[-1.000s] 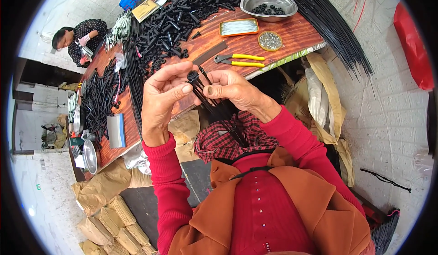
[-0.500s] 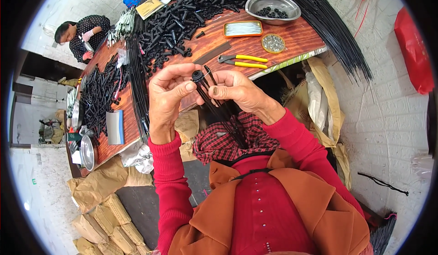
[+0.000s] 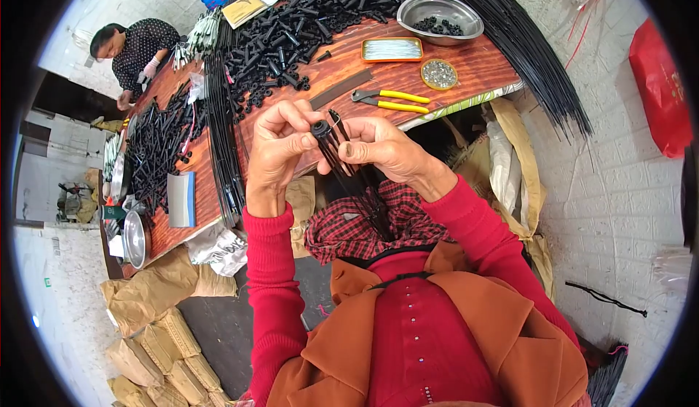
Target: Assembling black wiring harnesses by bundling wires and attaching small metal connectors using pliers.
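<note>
Since the earlier frames both hands have barely shifted, staying raised together in front of the chest while the view drifts slightly. The left hand [image 3: 280, 152] pinches a small black cap [image 3: 320, 128] between thumb and fingers, closed on it. The right hand [image 3: 382, 148] is closed round a bundle of thin black rods [image 3: 353, 181], whose upper ends rise beside the cap and whose lower ends run down toward the checked scarf [image 3: 364, 225]. Held this close and high, the rod tips and the cap meet where the person can see them, apparently so that one can be fitted to the other.

Beyond the hands lies the wooden table [image 3: 349, 87]. On it, just past the hands, are yellow-handled pliers [image 3: 393, 101]; past those, a round tin of small metal parts [image 3: 440, 74] and a flat tray [image 3: 392, 49]; farther still, a steel bowl [image 3: 440, 12] of black pieces. A heap of black tubes [image 3: 306, 21] covers the table's far side, and long black rods [image 3: 524, 50] fan off its right edge, all within reach. At the table's far left end, another person [image 3: 131, 50] works.
</note>
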